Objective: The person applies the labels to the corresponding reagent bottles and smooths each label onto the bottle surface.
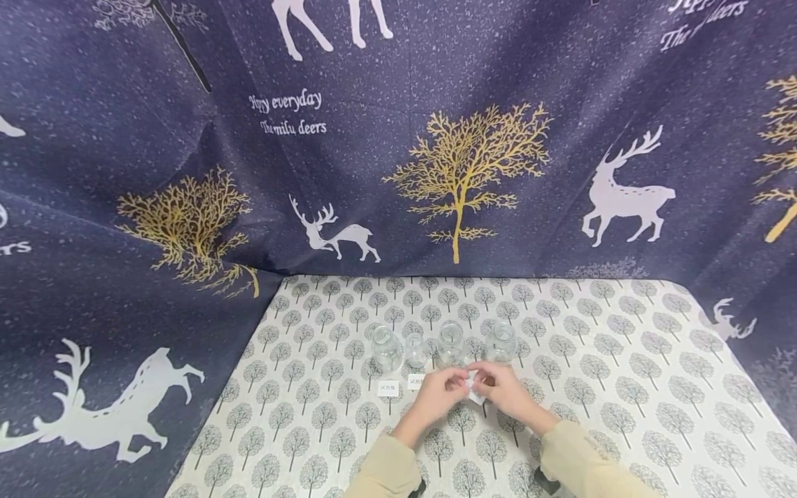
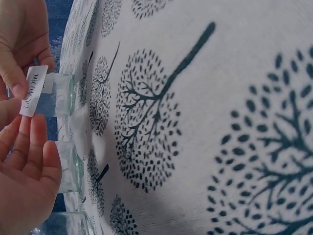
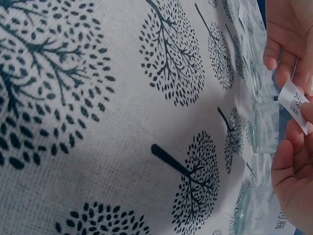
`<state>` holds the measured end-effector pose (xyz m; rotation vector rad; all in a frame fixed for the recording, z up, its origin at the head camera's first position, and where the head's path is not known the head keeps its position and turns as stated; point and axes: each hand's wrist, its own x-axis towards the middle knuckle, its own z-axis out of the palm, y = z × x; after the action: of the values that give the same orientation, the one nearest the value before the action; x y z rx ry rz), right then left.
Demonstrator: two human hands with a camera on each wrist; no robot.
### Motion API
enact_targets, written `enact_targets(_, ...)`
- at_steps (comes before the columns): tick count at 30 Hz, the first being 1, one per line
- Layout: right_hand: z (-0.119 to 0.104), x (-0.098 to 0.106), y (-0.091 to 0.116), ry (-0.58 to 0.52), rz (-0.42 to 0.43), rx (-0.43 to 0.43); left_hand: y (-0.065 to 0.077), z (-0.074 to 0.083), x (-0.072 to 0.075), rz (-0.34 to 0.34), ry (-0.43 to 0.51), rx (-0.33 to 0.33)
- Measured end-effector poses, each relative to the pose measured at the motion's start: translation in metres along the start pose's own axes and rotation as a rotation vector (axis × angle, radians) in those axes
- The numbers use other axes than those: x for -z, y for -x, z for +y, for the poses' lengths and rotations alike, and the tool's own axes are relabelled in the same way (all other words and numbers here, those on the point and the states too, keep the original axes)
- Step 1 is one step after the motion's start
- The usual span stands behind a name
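A small white label [image 1: 476, 396] with printed characters is held between both hands, in front of the glass jars. My left hand [image 1: 443, 392] pinches its edge from the left, and my right hand [image 1: 500, 389] pinches it from the other side. Up close in the left wrist view, the label [image 2: 34, 91] stands tilted between the thumbs, above the cloth. The right wrist view shows the label [image 3: 295, 106] with its print facing the camera. Behind the hands are a clear glass jar [image 1: 451, 340] and another jar [image 1: 501, 339], each partly overlapped by the fingers.
Left in the row stand a wide glass jar [image 1: 387, 351] and a smaller jar [image 1: 416, 352]. Before them lie a white card [image 1: 388, 389] and a second card [image 1: 415, 381]. A tree-patterned cloth [image 1: 311, 422] covers the table; a dark blue curtain [image 1: 349, 159] hangs behind.
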<state>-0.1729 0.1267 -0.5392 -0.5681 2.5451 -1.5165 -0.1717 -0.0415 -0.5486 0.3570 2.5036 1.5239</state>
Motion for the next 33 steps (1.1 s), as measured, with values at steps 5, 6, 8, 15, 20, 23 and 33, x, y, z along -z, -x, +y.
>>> enact_targets(5, -0.001, -0.003, 0.0, -0.019, -0.024, -0.006, 0.001, -0.003, -0.001, 0.021, 0.019, 0.002)
enact_targets(6, -0.001, -0.003, 0.0, -0.019, -0.02, -0.007, 0.001, -0.003, 0.0, 0.033, 0.025, 0.006)
enact_targets(8, 0.001, -0.004, -0.001, -0.03, -0.007, -0.018, 0.001, -0.005, 0.0, 0.057, 0.065, 0.027)
enact_targets(15, 0.002, -0.01, -0.011, -0.018, 0.097, -0.14, -0.002, -0.014, 0.003, 0.166, 0.116, 0.046)
enact_targets(20, -0.002, -0.016, -0.021, 0.0, 0.198, -0.219, -0.006, -0.015, 0.002, 0.233, 0.125, 0.048)
enact_targets(23, -0.003, -0.019, -0.026, 0.016, 0.259, -0.232, -0.009, -0.016, 0.0, 0.294, 0.092, 0.052)
enact_targets(33, 0.0, -0.025, -0.034, 0.126, 0.325, -0.224, -0.016, -0.022, -0.006, 0.434, -0.05, 0.058)
